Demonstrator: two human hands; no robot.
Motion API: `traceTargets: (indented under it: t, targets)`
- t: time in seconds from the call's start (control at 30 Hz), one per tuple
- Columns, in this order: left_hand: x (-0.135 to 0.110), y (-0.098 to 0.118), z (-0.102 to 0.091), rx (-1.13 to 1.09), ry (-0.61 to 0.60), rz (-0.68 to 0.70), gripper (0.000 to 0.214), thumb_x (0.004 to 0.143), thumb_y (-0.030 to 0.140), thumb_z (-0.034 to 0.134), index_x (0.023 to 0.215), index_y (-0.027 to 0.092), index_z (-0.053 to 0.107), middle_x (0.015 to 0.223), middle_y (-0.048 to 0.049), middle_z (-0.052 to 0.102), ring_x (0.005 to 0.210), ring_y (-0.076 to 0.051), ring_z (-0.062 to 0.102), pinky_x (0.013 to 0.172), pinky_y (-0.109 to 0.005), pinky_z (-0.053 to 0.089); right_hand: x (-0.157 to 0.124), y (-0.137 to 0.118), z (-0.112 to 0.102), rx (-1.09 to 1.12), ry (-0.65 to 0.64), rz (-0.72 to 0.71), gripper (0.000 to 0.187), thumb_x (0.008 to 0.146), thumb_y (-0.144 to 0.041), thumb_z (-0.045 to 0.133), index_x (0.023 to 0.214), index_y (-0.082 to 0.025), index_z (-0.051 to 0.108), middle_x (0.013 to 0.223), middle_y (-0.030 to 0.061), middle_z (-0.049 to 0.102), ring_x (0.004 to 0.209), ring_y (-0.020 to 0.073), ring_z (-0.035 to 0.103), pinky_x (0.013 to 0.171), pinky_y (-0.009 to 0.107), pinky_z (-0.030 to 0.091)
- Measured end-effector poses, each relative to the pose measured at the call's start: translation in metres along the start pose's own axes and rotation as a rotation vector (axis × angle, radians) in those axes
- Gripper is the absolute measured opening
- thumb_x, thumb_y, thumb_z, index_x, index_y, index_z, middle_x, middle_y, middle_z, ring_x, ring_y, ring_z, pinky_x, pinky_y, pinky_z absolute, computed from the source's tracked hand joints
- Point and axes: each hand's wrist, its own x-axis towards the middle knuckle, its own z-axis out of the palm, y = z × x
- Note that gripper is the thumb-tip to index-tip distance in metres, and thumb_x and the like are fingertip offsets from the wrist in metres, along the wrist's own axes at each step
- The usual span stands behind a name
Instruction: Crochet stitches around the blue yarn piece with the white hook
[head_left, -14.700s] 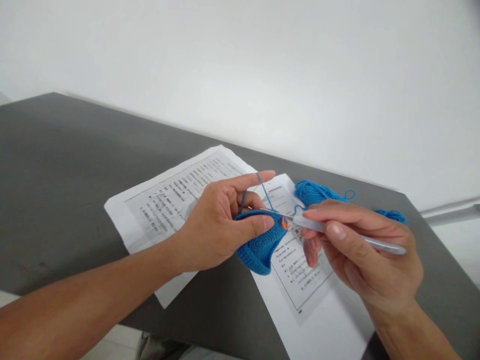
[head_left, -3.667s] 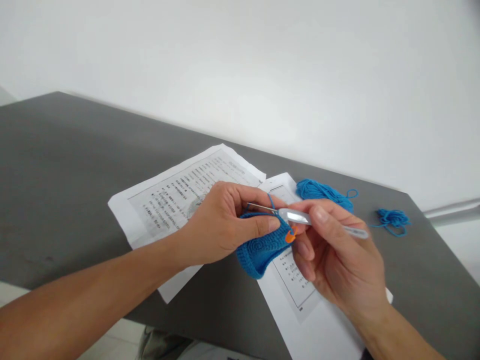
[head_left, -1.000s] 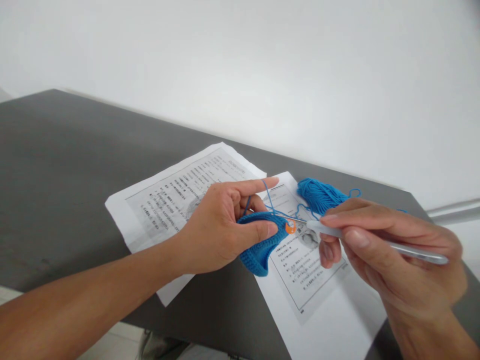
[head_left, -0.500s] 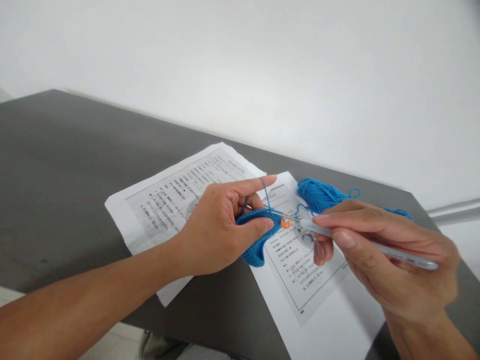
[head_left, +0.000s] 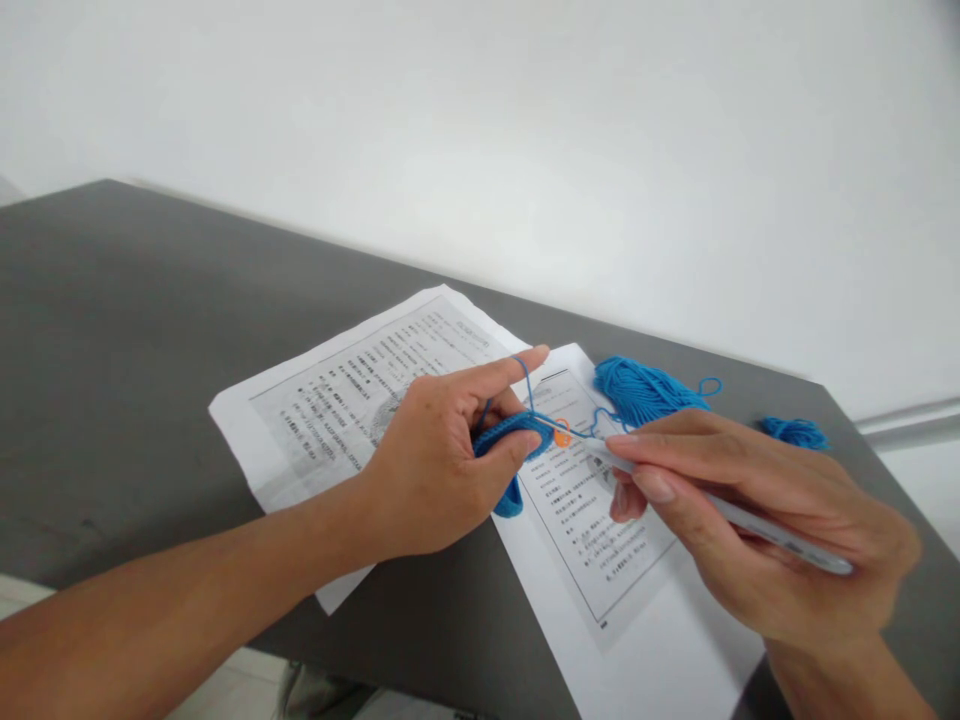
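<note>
My left hand (head_left: 442, 460) pinches a small blue crochet piece (head_left: 504, 435) between thumb and fingers, with a strand of blue yarn looped over the raised index finger. An orange stitch marker (head_left: 561, 432) hangs at the piece's right edge. My right hand (head_left: 757, 510) grips a crochet hook (head_left: 720, 505) with a clear handle, and its metal tip reaches into the edge of the piece next to the marker. Both hands hover just above the printed sheets.
Two printed paper sheets (head_left: 345, 395) (head_left: 607, 560) lie on the dark grey table (head_left: 135, 330). A skein of blue yarn (head_left: 645, 390) sits behind my right hand, a smaller blue yarn bundle (head_left: 795, 432) farther right. A white wall rises behind the table.
The crochet piece has turned in my left hand, so less of it shows below the thumb. My right hand and hook have moved left and slightly down toward the piece.
</note>
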Motion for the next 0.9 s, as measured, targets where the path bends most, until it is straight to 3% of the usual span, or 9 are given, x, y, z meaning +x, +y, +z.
traceTargets:
  t: [0.27,0.47,0.63,0.9]
  targets:
    - [0.003,0.000,0.001,0.029,0.073,-0.009,0.064,0.088,0.018,0.072,0.152,0.011,0.068,0.074,0.0010,0.069,0.064,-0.013,0.056,0.057,-0.026,0.049,-0.004,-0.001,0.009,-0.110,0.039,-0.033,0.027,0.095,-0.008,0.076,0.116,-0.024,0.082,0.087,0.0000,0.080,0.068,0.0108,0.075,0.054,0.022,0.059]
    - [0.004,0.005,0.001,0.013,0.132,-0.063,0.063,0.087,0.021,0.077,0.149,0.013,0.071,0.080,-0.0010,0.075,0.069,-0.014,0.060,0.062,-0.026,0.052,-0.002,-0.002,0.018,-0.127,0.063,-0.065,0.033,0.095,-0.005,0.074,0.120,-0.025,0.081,0.089,0.0027,0.083,0.071,0.0163,0.078,0.061,0.029,0.065]
    - [0.002,0.006,0.003,-0.019,-0.004,-0.073,0.064,0.087,0.022,0.078,0.150,0.016,0.070,0.073,0.0013,0.072,0.062,-0.013,0.055,0.057,-0.024,0.048,-0.002,0.001,0.028,-0.150,0.034,-0.127,0.040,0.097,-0.005,0.073,0.130,-0.027,0.077,0.097,0.0051,0.084,0.074,0.0181,0.079,0.066,0.030,0.067]
    - [0.003,0.010,0.005,-0.391,0.007,-0.192,0.069,0.074,0.015,0.089,0.142,0.015,0.076,0.076,-0.0007,0.077,0.065,-0.014,0.063,0.062,-0.025,0.051,-0.004,0.003,0.031,-0.040,0.114,-0.098,0.044,0.094,-0.003,0.075,0.130,-0.027,0.079,0.098,0.0058,0.084,0.073,0.0183,0.078,0.061,0.031,0.064]
